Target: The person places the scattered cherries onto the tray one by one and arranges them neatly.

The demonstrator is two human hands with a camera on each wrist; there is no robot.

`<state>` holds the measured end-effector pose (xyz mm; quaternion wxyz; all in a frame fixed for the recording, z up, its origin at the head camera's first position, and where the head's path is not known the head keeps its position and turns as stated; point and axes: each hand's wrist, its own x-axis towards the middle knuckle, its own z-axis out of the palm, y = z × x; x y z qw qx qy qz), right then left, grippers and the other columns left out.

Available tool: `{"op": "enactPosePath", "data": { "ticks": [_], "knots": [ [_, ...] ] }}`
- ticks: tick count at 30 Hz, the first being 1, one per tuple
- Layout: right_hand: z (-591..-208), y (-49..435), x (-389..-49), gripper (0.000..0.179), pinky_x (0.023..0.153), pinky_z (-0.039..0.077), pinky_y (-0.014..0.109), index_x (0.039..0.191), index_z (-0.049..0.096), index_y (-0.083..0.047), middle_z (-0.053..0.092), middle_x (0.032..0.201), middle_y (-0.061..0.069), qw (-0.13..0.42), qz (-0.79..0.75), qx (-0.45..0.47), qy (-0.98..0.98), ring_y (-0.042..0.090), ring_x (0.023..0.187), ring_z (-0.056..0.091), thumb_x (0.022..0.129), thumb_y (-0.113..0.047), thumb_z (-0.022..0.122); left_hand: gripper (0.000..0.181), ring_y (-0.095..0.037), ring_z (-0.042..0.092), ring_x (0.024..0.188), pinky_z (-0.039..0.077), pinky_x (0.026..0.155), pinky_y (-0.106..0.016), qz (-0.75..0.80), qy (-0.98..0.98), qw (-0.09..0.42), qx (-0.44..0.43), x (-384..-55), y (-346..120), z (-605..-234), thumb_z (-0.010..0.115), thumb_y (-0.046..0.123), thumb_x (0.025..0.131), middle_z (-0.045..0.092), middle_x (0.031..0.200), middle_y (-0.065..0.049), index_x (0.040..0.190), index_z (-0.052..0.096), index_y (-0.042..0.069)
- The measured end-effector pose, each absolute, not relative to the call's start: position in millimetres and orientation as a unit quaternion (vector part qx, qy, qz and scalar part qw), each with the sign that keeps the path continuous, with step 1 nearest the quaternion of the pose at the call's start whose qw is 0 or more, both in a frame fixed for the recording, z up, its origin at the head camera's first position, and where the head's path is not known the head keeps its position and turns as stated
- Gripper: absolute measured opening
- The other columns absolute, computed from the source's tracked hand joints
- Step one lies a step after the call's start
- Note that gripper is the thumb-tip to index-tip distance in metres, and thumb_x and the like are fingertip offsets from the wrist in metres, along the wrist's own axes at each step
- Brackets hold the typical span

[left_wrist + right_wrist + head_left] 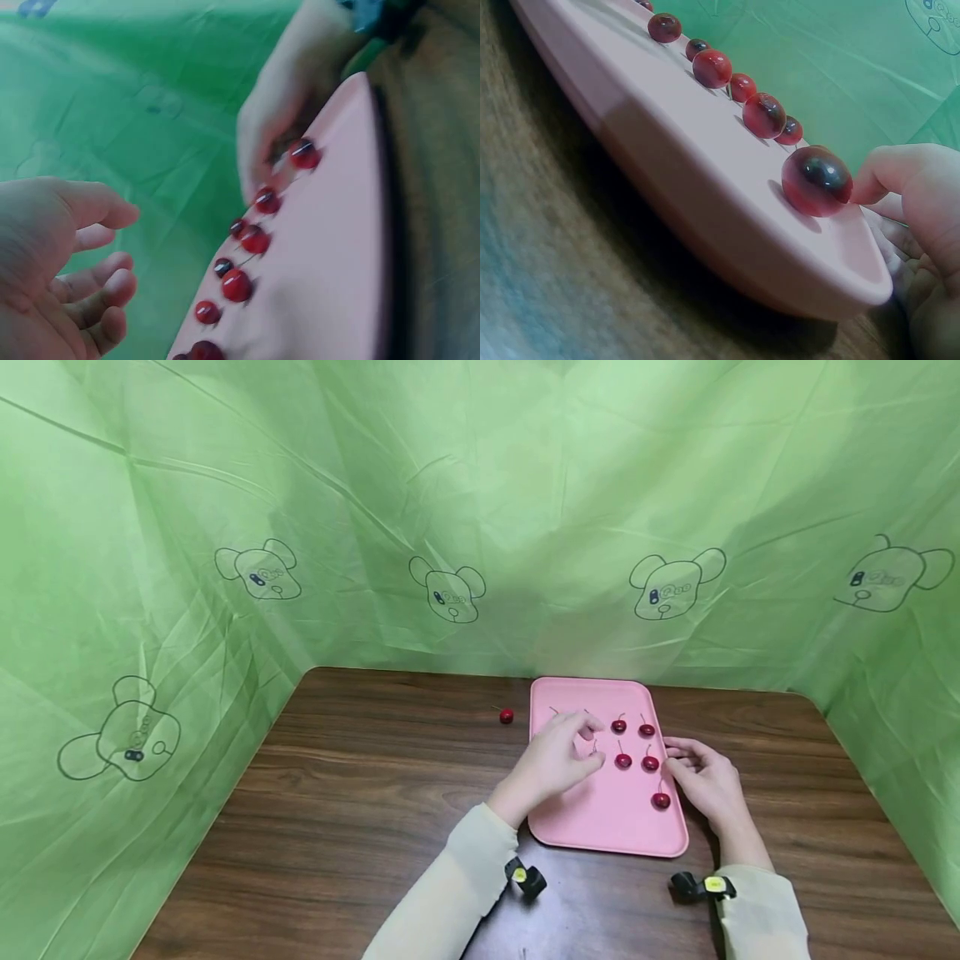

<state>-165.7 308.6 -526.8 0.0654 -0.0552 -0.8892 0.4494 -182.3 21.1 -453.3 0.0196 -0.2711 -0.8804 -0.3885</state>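
left hand (558, 758) hovers over the pink tray (600, 827) of cherries (623, 761), fingers loosely apart; right hand (705, 781) rests at the tray's edge, fingers relaxed.

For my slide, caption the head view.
Two hands over a pink tray of cherries; one cherry on the table.

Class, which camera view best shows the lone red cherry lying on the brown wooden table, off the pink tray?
The head view: the lone red cherry lies clear on the brown wooden table, left of the pink tray. Both wrist views show only tray cherries.
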Motion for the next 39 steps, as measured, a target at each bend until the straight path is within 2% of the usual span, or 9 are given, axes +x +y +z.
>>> {"op": "enactPosePath", "data": {
  "ticks": [5,9,14,17,24,39],
  "knots": [
    [-527.0,308.5,-166.0,0.038,0.072,0.049,0.014,0.136,0.073,-0.002,0.077,0.115,0.016,0.064,0.448,-0.059,-0.890,0.003,0.087,0.062,0.101,-0.019,0.073,0.035,-0.011,0.060,0.085,0.050,0.080,-0.028,-0.412,-0.882,0.095,-0.207,-198.3,0.2,-456.2,0.082,0.018,0.094,0.073,0.109,-0.004,0.128,0.072,0.014],
    [-526.5,308.8,-166.1,0.038,0.072,0.049,0.014,0.136,0.073,-0.003,0.077,0.115,0.016,0.062,0.446,-0.061,-0.891,0.003,0.087,0.062,0.102,-0.020,0.073,0.036,-0.013,0.060,0.080,0.051,0.077,-0.032,-0.429,-0.877,0.152,-0.153,-210.0,-16.0,-465.8,0.083,0.015,0.092,0.072,0.107,-0.009,0.126,0.072,0.011],
    [-524.8,308.4,-166.5,0.038,0.072,0.049,0.014,0.136,0.073,-0.003,0.077,0.115,0.017,0.062,0.447,-0.060,-0.890,0.003,0.087,0.062,0.102,-0.020,0.073,0.034,-0.016,0.066,0.076,0.055,0.077,-0.038,-0.439,-0.870,0.202,-0.095,-220.6,-34.6,-478.7,0.083,0.016,0.090,0.072,0.106,-0.008,0.122,0.072,0.010],
    [-524.4,307.8,-166.5,0.039,0.072,0.049,0.014,0.137,0.073,-0.003,0.076,0.115,0.017,0.059,0.447,-0.061,-0.891,0.004,0.088,0.062,0.102,-0.020,0.072,0.032,-0.022,0.068,0.080,0.056,0.078,-0.045,-0.432,-0.872,0.220,-0.061,-226.2,-43.4,-487.7,0.083,0.017,0.090,0.072,0.105,-0.007,0.120,0.073,0.010],
    [-526.9,308.3,-165.8,0.038,0.072,0.049,0.014,0.136,0.073,-0.003,0.076,0.114,0.015,0.060,0.444,-0.063,-0.892,0.005,0.088,0.062,0.102,-0.019,0.071,0.034,-0.031,0.069,0.098,0.055,0.084,-0.052,-0.422,-0.883,0.203,-0.019,-233.8,-53.3,-507.7,0.084,0.018,0.087,0.072,0.104,-0.007,0.119,0.073,0.012],
    [-527.6,308.9,-166.3,0.038,0.072,0.050,0.016,0.137,0.072,-0.003,0.075,0.115,0.016,0.059,0.441,-0.064,-0.893,0.009,0.090,0.062,0.103,-0.020,0.070,0.035,-0.032,0.068,0.101,0.054,0.088,-0.052,-0.407,-0.900,0.156,-0.010,-237.3,-53.5,-525.3,0.085,0.016,0.086,0.071,0.104,-0.009,0.119,0.074,0.010]
  ]
}}
